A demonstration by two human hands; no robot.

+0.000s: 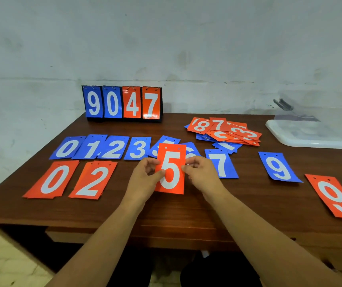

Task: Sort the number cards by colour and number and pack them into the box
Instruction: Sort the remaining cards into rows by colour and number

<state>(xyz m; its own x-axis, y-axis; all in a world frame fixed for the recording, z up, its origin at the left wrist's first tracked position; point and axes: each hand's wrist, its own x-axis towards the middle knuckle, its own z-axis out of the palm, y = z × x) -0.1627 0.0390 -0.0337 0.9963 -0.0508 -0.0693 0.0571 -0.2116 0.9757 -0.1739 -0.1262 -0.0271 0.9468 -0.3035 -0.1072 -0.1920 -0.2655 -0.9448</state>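
Both hands hold a red card with a white 5 [171, 168] upright above the table's middle: my left hand [145, 175] pinches its left edge, my right hand [201, 172] its right edge. Behind it lies a row of blue cards: 0 [66, 148], 1 [90, 149], 2 [115, 148], 3 [138, 149], a partly hidden 5 and 6, 7 [221, 163] and 9 [278, 167]. In the nearer row lie red 0 [53, 180], red 2 [93, 181] and, far right, red 9 [337, 200]. An unsorted pile of red and blue cards [226, 131] lies at the back right.
A clear plastic box [310, 137] stands at the back right corner, its lid leaning behind it. A flip scoreboard showing 9 0 4 7 [122, 103] stands at the table's back edge against the wall. The wooden table [186, 208] has a drawer under its front.
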